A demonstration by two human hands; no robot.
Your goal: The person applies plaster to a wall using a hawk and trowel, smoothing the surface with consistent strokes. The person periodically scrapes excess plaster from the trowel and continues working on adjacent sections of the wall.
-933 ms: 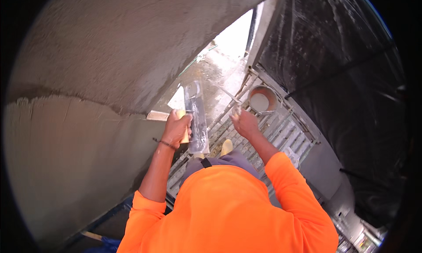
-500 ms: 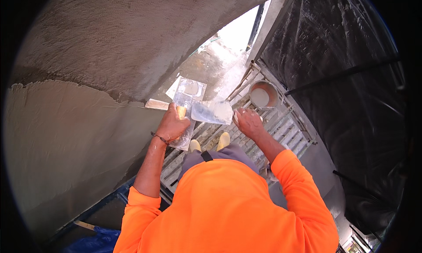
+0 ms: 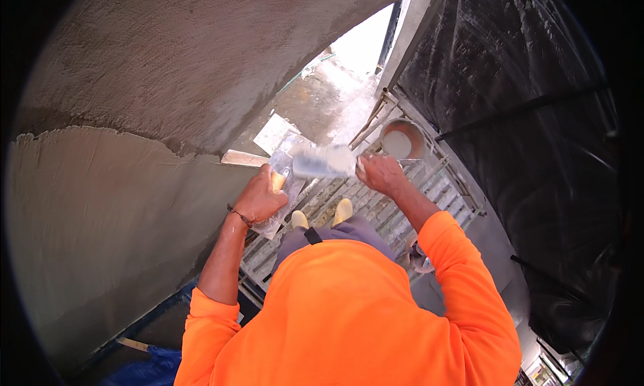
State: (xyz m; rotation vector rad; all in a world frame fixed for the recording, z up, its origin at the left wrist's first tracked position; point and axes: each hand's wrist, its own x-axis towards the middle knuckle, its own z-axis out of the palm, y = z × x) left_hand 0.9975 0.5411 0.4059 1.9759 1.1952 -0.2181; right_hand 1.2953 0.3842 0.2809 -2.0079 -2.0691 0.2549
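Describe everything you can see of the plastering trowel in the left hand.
The plastering trowel has a long, flat, rectangular blade, metallic-looking and pale-smeared, and a yellowish handle. The left hand grips that handle, hiding part of the blade. It slants, far end rightward, left of the yellow boots. The right hand's blurred, wide-bladed tool overlaps it in view; contact is unclear.

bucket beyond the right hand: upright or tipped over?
Upright: the bucket's round open mouth faces up toward the head camera. Something pale shows inside; how full, can't tell.
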